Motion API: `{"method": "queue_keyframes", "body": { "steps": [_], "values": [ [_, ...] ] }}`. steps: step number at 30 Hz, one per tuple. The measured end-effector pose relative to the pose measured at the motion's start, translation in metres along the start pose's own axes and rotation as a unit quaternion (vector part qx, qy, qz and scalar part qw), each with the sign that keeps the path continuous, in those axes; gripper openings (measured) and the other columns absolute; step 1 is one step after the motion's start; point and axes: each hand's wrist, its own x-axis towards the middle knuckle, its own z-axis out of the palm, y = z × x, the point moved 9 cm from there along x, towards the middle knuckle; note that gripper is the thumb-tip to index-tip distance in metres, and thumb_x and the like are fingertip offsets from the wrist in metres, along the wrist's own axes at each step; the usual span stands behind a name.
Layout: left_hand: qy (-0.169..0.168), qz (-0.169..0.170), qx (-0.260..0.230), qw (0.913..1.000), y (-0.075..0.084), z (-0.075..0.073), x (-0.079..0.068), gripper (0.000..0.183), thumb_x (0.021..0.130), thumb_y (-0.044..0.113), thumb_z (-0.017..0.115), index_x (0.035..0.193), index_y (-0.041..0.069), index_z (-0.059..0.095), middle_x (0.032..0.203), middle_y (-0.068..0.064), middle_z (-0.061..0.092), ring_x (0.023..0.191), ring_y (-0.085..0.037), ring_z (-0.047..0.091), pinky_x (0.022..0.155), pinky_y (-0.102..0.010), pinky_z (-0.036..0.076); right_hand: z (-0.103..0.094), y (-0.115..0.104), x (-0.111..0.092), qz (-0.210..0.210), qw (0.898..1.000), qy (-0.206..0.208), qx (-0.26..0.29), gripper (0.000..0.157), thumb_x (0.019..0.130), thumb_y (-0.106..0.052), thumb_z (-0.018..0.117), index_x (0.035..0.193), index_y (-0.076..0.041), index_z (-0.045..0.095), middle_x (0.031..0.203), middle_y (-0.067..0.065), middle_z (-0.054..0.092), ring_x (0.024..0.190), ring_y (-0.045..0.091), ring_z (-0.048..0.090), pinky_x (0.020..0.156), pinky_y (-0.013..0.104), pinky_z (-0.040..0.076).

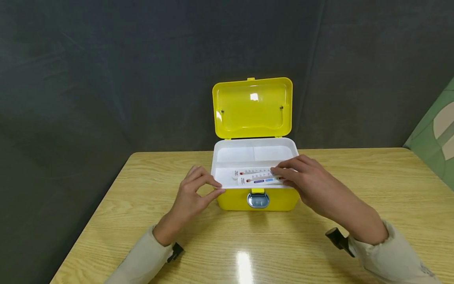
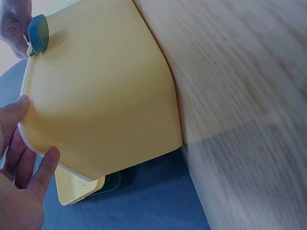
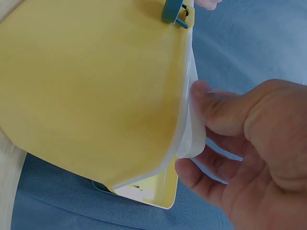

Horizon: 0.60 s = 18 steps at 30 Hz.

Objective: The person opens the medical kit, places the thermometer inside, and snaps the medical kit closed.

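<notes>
A yellow storage box [image 1: 230, 200] with a white inner tray [image 1: 221, 175] stands on the table, its yellow lid [image 1: 252, 108] raised at the back. My left hand [image 1: 193, 191] pinches the rim at the front left corner. In the left wrist view, that hand's fingertips [image 2: 50, 154] touch the box's outer wall [image 2: 110, 91]. My right hand [image 1: 305, 177] holds the right end of white thermometer cards [image 1: 260, 180] with red bulbs and printed scales, over the tray's front compartment. In the right wrist view, a white edge [image 3: 194, 136] shows between thumb and fingers. The cards' right ends are hidden.
A grey-blue latch [image 1: 258, 200] hangs on the box's front. The wooden table [image 1: 142, 205] reaches around the box, with a dark cloth backdrop [image 1: 124, 79] behind. Dividers part the tray's rear compartments. A green patterned surface [image 1: 440, 134] lies at far right.
</notes>
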Motion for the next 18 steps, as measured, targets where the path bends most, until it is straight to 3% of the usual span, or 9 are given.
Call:
{"method": "queue_keyframes", "body": {
  "steps": [18],
  "values": [
    [-0.010,-0.028,0.006,0.9995,-0.0036,0.0005,-0.0019,0.021,0.071,0.004,0.088,0.084,0.012,0.074,0.081,0.002,0.058,0.083,-0.013,0.049,0.074,-0.024,0.043,0.0049,-0.0008,-0.0015,-0.001,0.999,-0.033,0.019,0.039,0.087,0.003,0.071,0.124,-0.009,0.068,0.120,0.006,0.066,0.113,0.027,0.060,0.098,0.049,0.051]
  ]
}}
